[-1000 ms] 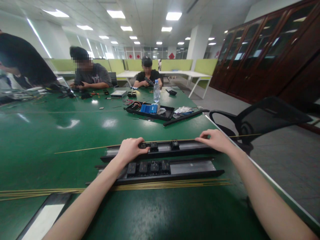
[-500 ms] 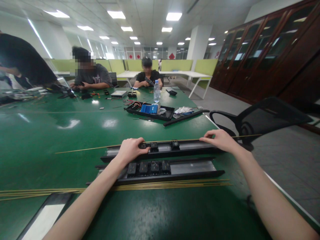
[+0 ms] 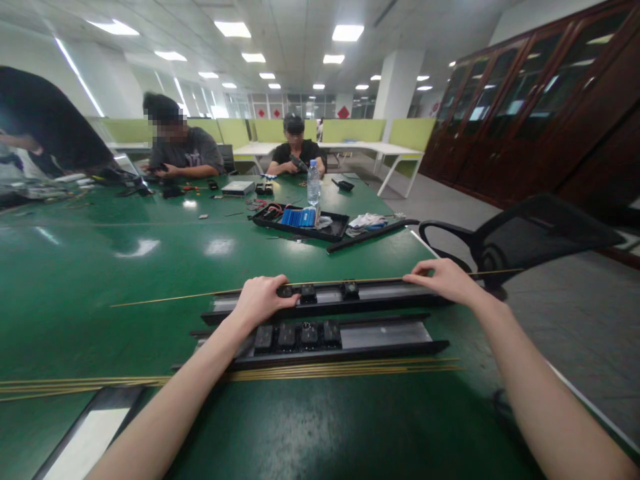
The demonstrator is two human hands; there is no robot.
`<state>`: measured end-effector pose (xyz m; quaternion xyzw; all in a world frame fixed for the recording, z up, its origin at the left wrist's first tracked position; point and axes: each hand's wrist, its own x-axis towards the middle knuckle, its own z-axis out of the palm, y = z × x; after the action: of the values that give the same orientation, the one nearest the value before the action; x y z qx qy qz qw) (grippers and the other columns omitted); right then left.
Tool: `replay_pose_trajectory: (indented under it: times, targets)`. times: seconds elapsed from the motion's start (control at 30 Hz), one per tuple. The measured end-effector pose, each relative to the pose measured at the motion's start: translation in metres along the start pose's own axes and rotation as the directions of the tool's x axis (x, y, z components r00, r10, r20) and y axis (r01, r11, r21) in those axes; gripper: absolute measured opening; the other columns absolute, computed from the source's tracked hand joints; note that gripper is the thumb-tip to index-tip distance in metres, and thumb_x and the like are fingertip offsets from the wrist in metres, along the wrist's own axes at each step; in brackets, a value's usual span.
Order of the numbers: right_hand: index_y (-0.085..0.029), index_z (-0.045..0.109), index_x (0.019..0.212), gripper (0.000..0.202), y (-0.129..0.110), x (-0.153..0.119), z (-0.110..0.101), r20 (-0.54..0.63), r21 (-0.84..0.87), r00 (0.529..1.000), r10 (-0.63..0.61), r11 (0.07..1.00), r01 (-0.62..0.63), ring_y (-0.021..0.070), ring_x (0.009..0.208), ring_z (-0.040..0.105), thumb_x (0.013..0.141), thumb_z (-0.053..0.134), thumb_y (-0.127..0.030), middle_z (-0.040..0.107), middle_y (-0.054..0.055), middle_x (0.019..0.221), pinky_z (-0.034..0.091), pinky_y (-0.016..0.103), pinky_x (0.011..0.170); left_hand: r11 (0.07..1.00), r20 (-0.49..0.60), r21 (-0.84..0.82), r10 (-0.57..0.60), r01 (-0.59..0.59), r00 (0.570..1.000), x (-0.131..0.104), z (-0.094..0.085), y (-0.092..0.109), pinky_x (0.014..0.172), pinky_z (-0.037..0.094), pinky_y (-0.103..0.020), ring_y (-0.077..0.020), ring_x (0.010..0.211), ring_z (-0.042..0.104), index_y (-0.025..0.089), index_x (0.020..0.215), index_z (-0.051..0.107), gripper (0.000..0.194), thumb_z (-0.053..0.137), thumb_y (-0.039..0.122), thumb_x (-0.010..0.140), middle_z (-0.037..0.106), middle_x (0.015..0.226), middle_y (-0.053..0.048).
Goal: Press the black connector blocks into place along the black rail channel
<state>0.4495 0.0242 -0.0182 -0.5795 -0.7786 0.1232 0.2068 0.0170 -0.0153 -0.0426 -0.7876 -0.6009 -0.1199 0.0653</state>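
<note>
My left hand is closed around a small black block in the far black channel, beside a long thin brass rod. Two more black blocks, one at the middle, stand in that channel. My right hand pinches the rod near the channel's right end. The nearer black channel holds several black blocks side by side. In front of it lie several brass rods, passing under my left forearm.
A black tray with a blue item, a water bottle, gloves and a black strip lie beyond. A black chair stands at the right edge. Three people work across the green table.
My right hand has slid slightly to the right along the rod. My left hand and the channels have stayed in place.
</note>
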Motion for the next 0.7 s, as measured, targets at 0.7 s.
replay_pose_trajectory:
  times: [0.7]
  targets:
    - [-0.024,0.075,0.073,0.048,0.014,-0.002,-0.006,-0.008,-0.005,0.998,0.068,0.998,-0.068,0.0230,0.071,0.067,0.072,0.066,-0.071,0.075,0.004,0.076,0.046,0.031,0.066,1.000,-0.018,0.000,0.006,-0.006,1.000,0.000,0.001,-0.001,0.060,0.037,-0.028,-0.0258,0.078,0.071,0.025,0.086,0.069,0.043,0.054,0.065,0.083,0.075,0.078,-0.005]
